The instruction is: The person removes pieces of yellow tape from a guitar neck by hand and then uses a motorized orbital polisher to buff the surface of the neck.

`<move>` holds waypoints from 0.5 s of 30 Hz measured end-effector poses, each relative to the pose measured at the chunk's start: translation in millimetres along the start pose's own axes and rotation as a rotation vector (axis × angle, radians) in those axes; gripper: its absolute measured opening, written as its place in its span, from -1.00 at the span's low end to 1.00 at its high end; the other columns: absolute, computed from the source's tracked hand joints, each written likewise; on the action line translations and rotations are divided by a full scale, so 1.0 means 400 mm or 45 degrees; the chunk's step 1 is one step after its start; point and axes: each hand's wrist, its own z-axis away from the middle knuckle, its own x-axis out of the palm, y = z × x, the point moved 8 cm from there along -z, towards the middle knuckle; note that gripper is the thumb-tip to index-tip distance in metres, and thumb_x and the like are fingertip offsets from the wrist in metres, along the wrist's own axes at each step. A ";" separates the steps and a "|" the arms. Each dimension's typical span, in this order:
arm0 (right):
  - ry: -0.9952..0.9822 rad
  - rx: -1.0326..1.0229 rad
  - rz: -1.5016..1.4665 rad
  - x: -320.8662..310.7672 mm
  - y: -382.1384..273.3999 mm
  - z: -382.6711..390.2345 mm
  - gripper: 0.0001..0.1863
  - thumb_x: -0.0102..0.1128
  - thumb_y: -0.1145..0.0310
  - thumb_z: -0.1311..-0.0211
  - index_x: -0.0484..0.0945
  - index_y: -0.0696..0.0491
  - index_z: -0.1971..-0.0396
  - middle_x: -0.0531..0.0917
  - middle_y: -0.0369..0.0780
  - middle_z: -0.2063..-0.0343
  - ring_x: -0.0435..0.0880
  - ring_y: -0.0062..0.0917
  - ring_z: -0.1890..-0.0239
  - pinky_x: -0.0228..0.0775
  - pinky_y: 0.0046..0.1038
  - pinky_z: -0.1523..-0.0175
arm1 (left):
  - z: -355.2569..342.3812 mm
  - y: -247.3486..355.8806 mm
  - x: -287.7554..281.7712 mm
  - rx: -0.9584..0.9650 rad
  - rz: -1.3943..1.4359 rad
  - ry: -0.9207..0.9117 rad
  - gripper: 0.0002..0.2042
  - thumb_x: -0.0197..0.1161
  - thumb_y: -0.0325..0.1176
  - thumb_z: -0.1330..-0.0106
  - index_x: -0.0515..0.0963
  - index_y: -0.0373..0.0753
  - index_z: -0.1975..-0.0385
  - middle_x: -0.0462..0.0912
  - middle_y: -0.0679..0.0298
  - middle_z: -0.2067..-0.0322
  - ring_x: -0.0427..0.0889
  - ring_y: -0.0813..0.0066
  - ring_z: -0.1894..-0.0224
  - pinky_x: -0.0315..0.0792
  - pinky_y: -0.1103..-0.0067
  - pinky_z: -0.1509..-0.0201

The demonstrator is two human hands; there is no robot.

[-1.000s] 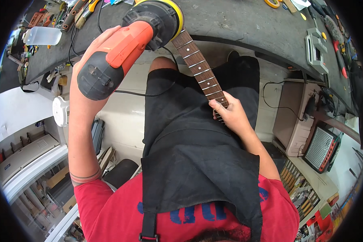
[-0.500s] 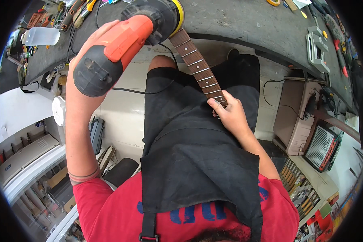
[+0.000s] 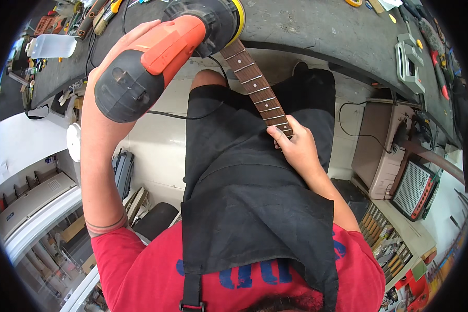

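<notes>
My left hand [image 3: 114,52] is closed around an orange-and-black power polisher [image 3: 171,41], mostly hidden behind its body. The tool's yellow-rimmed head sits over the far end of a dark wooden fretted neck [image 3: 252,78] with metal frets and light dots; whether they touch I cannot tell. The neck slants across my black apron, its near end gripped by my right hand [image 3: 296,145], thumb on the fretboard. A black cord [image 3: 187,117] runs below the polisher.
A dark workbench [image 3: 296,26] crosses the top, holding brushes, a translucent bottle [image 3: 52,46], yellow tape [image 3: 353,2] and a grey metal tool [image 3: 408,62]. A silver-grille amplifier [image 3: 413,190] stands at the right, a white stool [image 3: 73,140] at the left.
The polisher has shifted a little upward, its head most recently to the right, while my left forearm has moved slightly left. My right hand and the neck have barely moved.
</notes>
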 end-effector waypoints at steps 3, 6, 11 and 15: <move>0.013 -0.012 -0.019 -0.001 0.001 0.002 -0.57 0.48 -0.01 -0.46 0.74 0.09 0.04 0.78 -0.19 0.50 0.78 -0.44 0.47 0.54 -0.38 0.26 | -0.010 0.003 -0.009 0.016 -0.012 0.055 -0.51 0.53 -0.51 -0.30 0.67 -0.27 -0.26 0.77 0.13 -0.22 0.75 0.14 -0.24 0.52 0.39 -0.40; 0.013 -0.005 0.011 0.000 0.004 0.000 -0.58 0.49 0.01 -0.46 0.74 0.09 0.05 0.78 -0.19 0.50 0.78 -0.44 0.47 0.53 -0.38 0.27 | -0.008 -0.006 -0.010 0.009 -0.004 0.078 -0.53 0.56 -0.47 -0.32 0.68 -0.27 -0.24 0.78 0.12 -0.19 0.75 0.14 -0.22 0.52 0.37 -0.38; 0.018 -0.018 0.011 -0.003 -0.005 0.001 -0.59 0.49 0.03 -0.46 0.73 0.10 0.06 0.78 -0.19 0.50 0.78 -0.47 0.48 0.53 -0.37 0.27 | -0.007 0.001 -0.002 0.013 0.003 0.057 -0.46 0.50 -0.57 -0.27 0.65 -0.26 -0.30 0.76 0.15 -0.26 0.76 0.17 -0.23 0.53 0.42 -0.39; 0.009 -0.010 -0.003 -0.003 -0.002 -0.001 -0.59 0.49 0.03 -0.46 0.74 0.10 0.05 0.78 -0.20 0.50 0.77 -0.48 0.48 0.54 -0.38 0.27 | -0.003 0.002 -0.003 -0.020 0.001 0.038 -0.39 0.45 -0.67 -0.22 0.62 -0.24 -0.35 0.76 0.17 -0.29 0.79 0.18 -0.23 0.55 0.45 -0.40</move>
